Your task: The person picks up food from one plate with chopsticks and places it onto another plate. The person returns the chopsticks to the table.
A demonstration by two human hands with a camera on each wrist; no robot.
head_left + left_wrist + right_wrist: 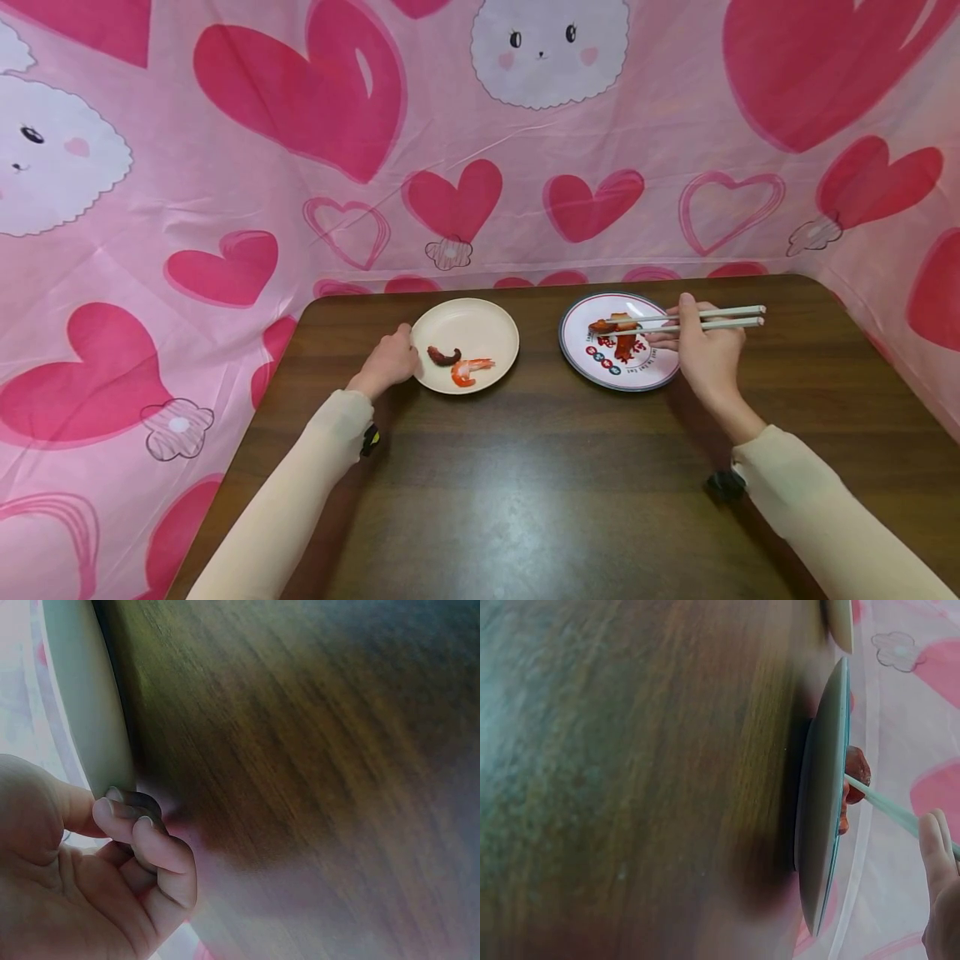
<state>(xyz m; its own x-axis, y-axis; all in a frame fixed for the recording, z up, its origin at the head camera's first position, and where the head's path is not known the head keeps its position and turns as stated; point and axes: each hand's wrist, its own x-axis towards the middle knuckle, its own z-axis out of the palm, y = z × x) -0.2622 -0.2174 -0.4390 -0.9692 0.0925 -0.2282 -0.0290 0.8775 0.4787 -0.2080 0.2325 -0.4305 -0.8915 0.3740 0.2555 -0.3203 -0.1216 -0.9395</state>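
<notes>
My left hand (pixel 388 362) pinches the left rim of a cream plate (pixel 480 327), thumb above and fingers curled below in the left wrist view. A dark brown curved piece of food (pixel 444 357) and an orange-and-white shrimp (pixel 471 372) lie on that plate. In my right hand (pixel 708 353) is a pair of pale chopsticks (pixel 727 323). Their tips reach a reddish-brown piece of food (pixel 602 327) over the white printed plate (pixel 637 381); whether they grip it I cannot tell. Another reddish piece (pixel 624 346) lies beside it.
Both plates stand toward the back of a dark wooden table (pixel 480 467), with a gap between them. Right behind the table's back edge hangs a pink cloth (pixel 517 142) with hearts, which also covers the left and right sides.
</notes>
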